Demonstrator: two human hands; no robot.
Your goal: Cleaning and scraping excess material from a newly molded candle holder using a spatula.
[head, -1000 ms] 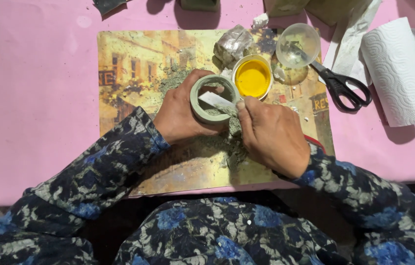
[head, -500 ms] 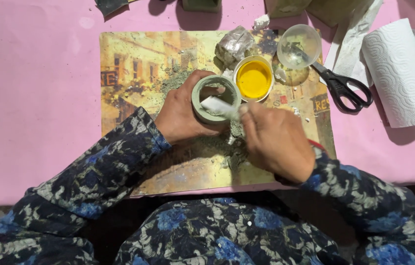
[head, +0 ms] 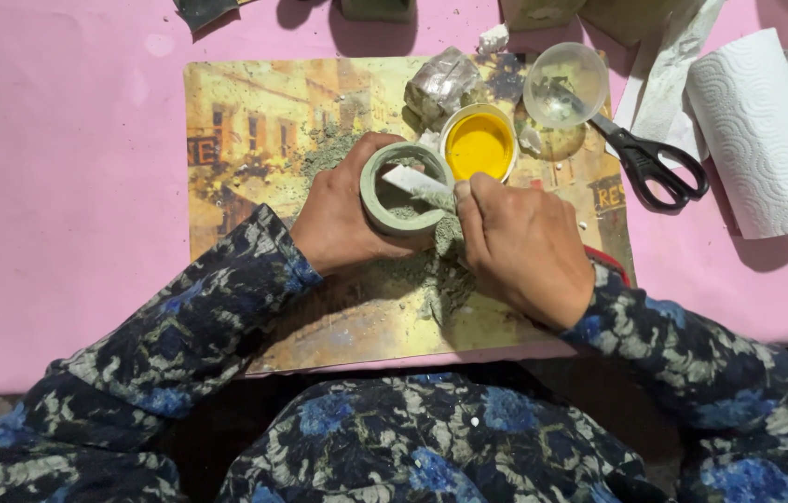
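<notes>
While your left hand (head: pixel 342 219) grips the grey ring mould (head: pixel 403 189) on the placemat (head: pixel 254 121), your right hand (head: pixel 524 251) pinches a white stick (head: pixel 417 182) inside it; grey paste (head: pixel 436 279) beside the mould remains unpacked.

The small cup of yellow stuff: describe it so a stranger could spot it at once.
Start at the picture placemat on the pink table. Near its top right, just beyond the grey-green ring held in the left hand, stands the white-rimmed cup. It alone holds bright yellow; the clear cup beside it looks empty.
</notes>
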